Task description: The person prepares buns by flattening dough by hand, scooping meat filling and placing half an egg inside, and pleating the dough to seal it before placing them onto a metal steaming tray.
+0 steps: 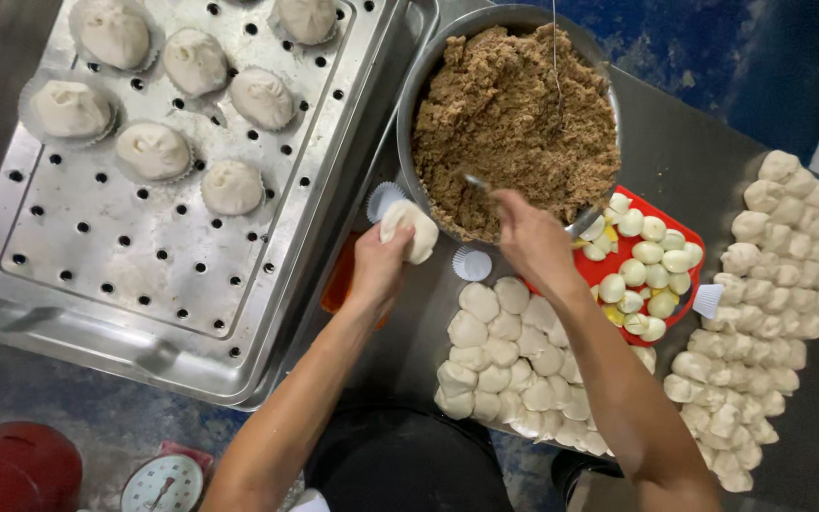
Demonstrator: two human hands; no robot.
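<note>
Dough piece [410,230] clasped in left hand [378,263]; right hand [533,237] grip around spoon [479,182] in bowl [419,85] of brown filling [514,114].

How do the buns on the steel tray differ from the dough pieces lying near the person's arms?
The buns on the perforated tray are round, pleated on top and spaced apart, each in a paper cup. The dough pieces are flatter, unshaped lumps packed touching each other, without cups. The buns also look larger than the dough pieces. Both are pale white dough. The left hand holds one such piece.
</note>
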